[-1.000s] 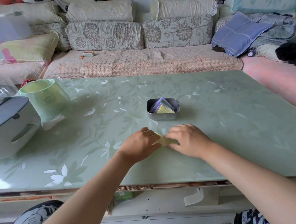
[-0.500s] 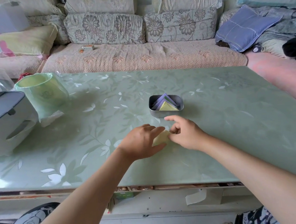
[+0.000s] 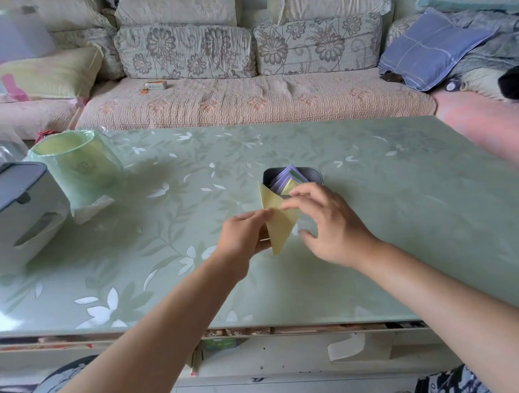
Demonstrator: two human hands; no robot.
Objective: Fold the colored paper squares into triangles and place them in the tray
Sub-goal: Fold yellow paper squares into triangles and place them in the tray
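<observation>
A yellow paper triangle (image 3: pixel 279 225) is lifted off the table, one corner up in front of the tray's near left edge. My left hand (image 3: pixel 245 236) pinches its left side between thumb and fingers. To the right of the paper my right hand (image 3: pixel 328 222) has its fingers spread and relaxed, with the fingertips at the paper's upper edge. Just behind the hands stands the small grey metal tray (image 3: pixel 315 175), which holds several folded purple and yellow triangles (image 3: pixel 289 179).
The green glass table (image 3: pixel 403 218) has a leaf pattern. At its left stand a green-lined bin (image 3: pixel 76 170) and a white and grey appliance (image 3: pixel 15 209). A sofa with cushions (image 3: pixel 247 100) runs along the far side.
The yellow paper was pressed flat on the table under both hands; now my left hand has raised it toward the tray, and my right hand has loosened and opened.
</observation>
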